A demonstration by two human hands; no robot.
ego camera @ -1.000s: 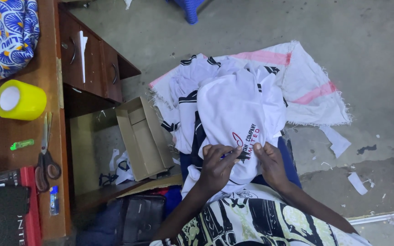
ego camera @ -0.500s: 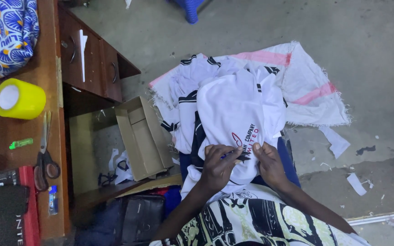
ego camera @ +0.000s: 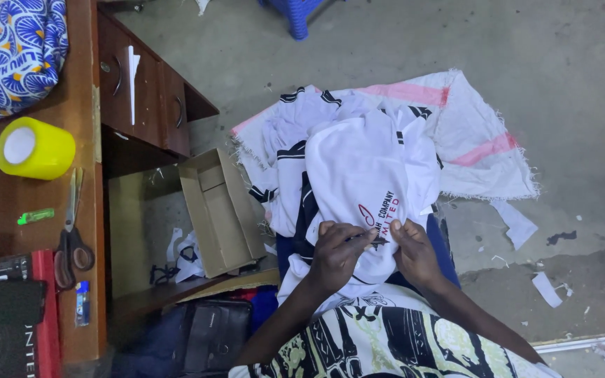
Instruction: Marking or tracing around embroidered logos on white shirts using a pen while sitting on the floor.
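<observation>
Both hands pinch the cloth from either side; the left hand has its grip closed on the white knitted shirt with dark trim, and what looks like a thin dark tool or thread runs from its fingertips across to the right hand, though it is too small to name; the right hand's grip is likewise clamped on a fold of the same shirt, just below the red and dark printed mark on the chest. That shirt lies over the person's lap, spread up and away onto a heap of like white shirts; the heap rests on a white woven sack with pink stripes, laid flat on the grey concrete floor.

To my eye the shirt is light, soft and limp; it will sag and bunch wherever it is not held, so the sound place to hold it is close on either side of the spot being worked, pulled gently taut; tugging far from there would likely only stretch the knit.

Scraps of white paper lie on the floor to the right. To the left stands an open brown cardboard box, tipped against a wooden desk; on that surface sit a yellow roll of tape, a pair of scissors and a blue patterned cloth.
</observation>
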